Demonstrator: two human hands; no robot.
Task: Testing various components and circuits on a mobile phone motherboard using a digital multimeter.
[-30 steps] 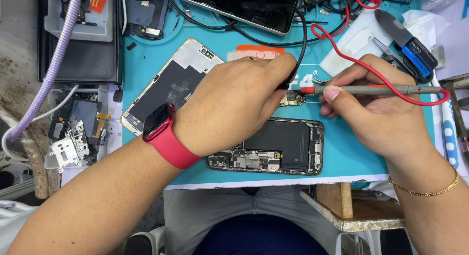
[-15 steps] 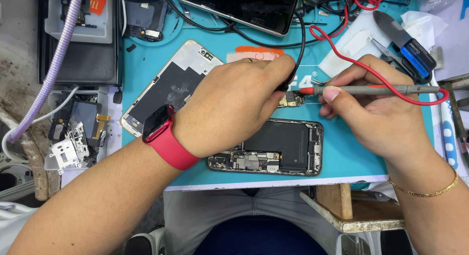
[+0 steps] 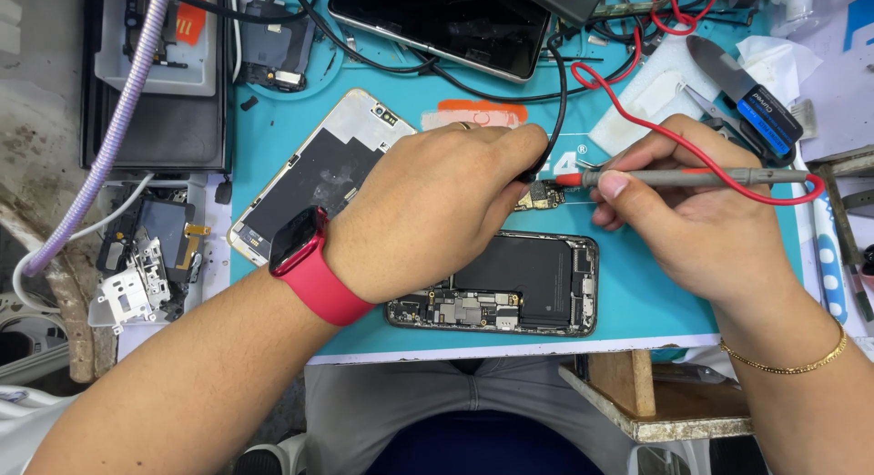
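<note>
You have only one view, from the camera on your head. It looks almost straight down, from close, on the blue work mat [image 3: 637, 293]. Your left hand [image 3: 428, 211] and right hand [image 3: 692, 220] fill the middle; your lap is at the near edge.

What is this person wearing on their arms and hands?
Both forearms are bare, with no sleeves. The left wrist carries a smartwatch with a red case, dark screen and a wide red band. A thin gold ring sits on a finger of the left hand. The right wrist wears a slim gold chain bracelet. No gloves on the right hand.
</note>
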